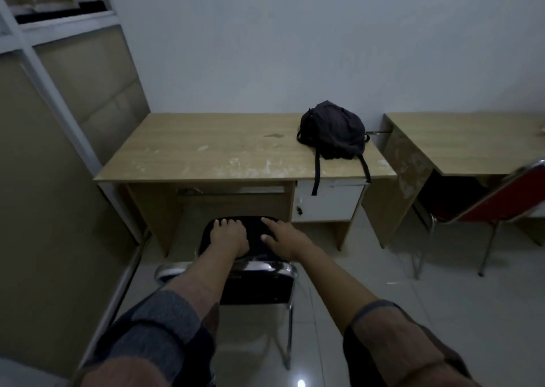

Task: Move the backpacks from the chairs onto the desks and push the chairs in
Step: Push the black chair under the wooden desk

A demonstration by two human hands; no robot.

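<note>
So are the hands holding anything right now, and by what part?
Nothing is gripped. The left hand and right hand lie flat, fingers spread, on the black seat of the chair.

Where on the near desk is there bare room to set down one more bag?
The near desk is bare from its left edge by the partition across to the black backpack. The right end is crowded: the backpack sits there by the wall and its straps hang over the front edge and the white drawer.
</note>
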